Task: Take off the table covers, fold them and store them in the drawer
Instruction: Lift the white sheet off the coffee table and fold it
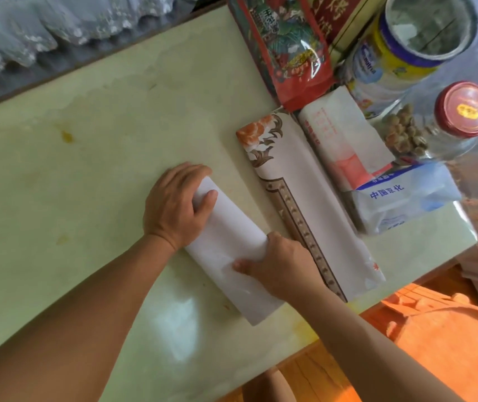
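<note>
A: Where are the fingers?

B: The left hand (pixel 178 203) curls over the upper end of a white folded cover (pixel 232 248); its fingers (pixel 208 198) wrap round that end, with the thumb tip on top. The right hand (pixel 278 264) grips the cover's middle along its right edge, the thumb lying flat across the white surface and the other fingers tucked over the side.

A: How does that cover look?

B: A long, narrow strip folded into several layers, plain white and slightly glossy, running diagonally from the centre of the frame towards the lower right. It lies flat on the pale green table (pixel 87 169).

A: Is there another one?

B: Yes, just beside it on the right lies a second folded cover (pixel 304 192), parallel to the first. It is white with an orange flower at its upper end and a brown patterned border along its left edge.

A: And further out?

B: A tissue pack with blue print (pixel 406 204) touches the patterned cover's right side at centre right. Above it are a white paper packet (pixel 345 137), a red-lidded jar (pixel 464 111), a tin with a blue rim (pixel 400 44) and a red printed bag (pixel 290 47) at the upper right.
</note>
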